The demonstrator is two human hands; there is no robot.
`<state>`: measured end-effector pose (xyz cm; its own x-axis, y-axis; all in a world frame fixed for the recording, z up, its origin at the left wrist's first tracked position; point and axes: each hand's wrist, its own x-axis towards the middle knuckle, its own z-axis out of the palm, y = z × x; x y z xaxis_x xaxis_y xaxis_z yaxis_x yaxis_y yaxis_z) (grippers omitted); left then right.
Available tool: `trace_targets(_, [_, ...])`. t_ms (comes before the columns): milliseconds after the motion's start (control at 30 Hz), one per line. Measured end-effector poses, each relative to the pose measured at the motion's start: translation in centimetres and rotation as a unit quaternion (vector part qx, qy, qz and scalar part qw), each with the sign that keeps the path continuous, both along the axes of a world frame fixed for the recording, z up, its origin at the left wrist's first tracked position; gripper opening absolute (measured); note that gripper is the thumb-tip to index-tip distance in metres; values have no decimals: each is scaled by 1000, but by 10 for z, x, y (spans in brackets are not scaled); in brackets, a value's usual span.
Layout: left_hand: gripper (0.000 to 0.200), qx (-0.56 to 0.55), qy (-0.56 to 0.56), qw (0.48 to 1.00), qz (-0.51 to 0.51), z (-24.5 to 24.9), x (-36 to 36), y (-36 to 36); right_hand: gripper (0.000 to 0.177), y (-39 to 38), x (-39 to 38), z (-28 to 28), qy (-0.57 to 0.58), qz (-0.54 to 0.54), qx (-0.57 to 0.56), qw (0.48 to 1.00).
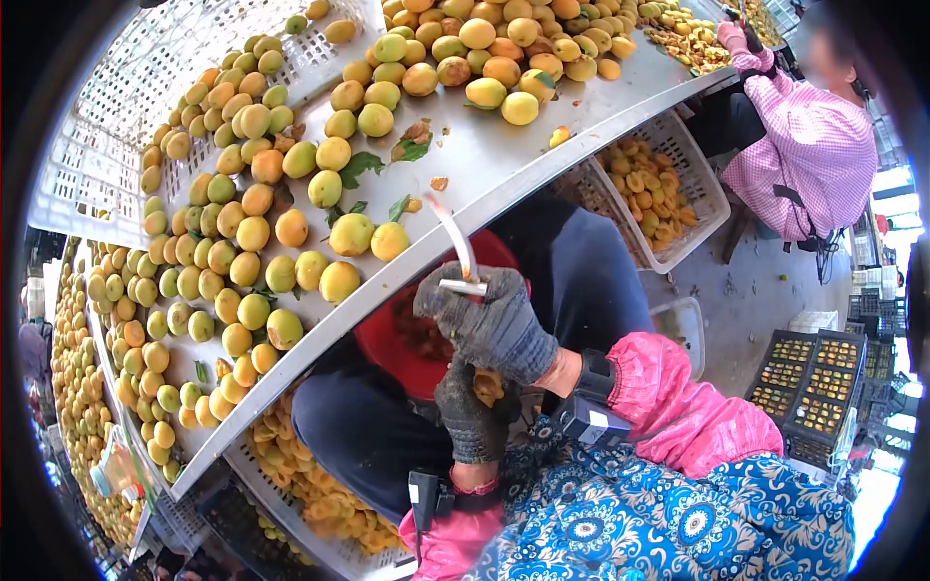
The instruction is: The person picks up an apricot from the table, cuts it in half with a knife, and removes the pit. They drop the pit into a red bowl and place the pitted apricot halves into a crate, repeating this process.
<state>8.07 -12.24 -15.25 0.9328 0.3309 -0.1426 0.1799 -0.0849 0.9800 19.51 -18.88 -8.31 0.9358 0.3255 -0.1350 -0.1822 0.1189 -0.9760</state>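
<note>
Gripped in R hand (499, 324) is a curved tool (454, 232), pointing to approx. 11 o'clock; in L hand (470, 424), approx. 6 o'clock of R, an apricot (487, 388) is held. L hand might be nicked if tool slips; apricot might be lost, if loosely pinched, to red basin (372, 339), 10 o'clock.

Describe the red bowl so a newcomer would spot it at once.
Find the metal table covered with fruit and follow its edge to the camera wearer's dark-trousered knees. Between them, partly hidden by the gloved right hand, sits the red bowl. Its colour sets it apart from the white crates on either side.
</note>
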Motion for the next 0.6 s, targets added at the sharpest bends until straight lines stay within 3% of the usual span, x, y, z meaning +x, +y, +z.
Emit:
trace_targets(33, [50,98,-41,992,-60,-2,1,3,13,8,-4,-5,-35,-42,12,998])
trace_targets(167, [49,118,-49,990,-52,9,6,5,10,2,0,-12,25,-29,58,998])
trace_targets(233, [50,119,54,990,-46,22,12,2,10,-7,10,-12,186,-22,131,973])
trace_targets(267, [50,119,54,990,-47,20,13,3,10,-9,14,-12,263,-18,167,950])
trace_targets(300, [49,125,52,989,-65,16,12,4,22,-7,13,-14,231,-32,148,961])
trace_targets(333, [49,132,51,986,-83,12,10,5,22,-4,11,-18,233,-32,149,961])
trace_targets(400, [47,124,15,989,-82,7,8,6,22,4,9,-30,60,-63,154,984])
trace_targets(433, [45,114,-24,990,-82,9,11,5,23,10,7,-27,22,-75,85,993])
trace_targets(467, [45,114,-23,989,-85,13,15,5,23,5,11,-23,22,-79,86,993])
trace_targets(533, [40,175,-29,980,-94,22,21,5,24,-10,18,-13,285,-17,176,942])
trace_targets(600, [37,136,-34,987,-81,5,15,2,25,-15,19,-15,303,-14,168,938])
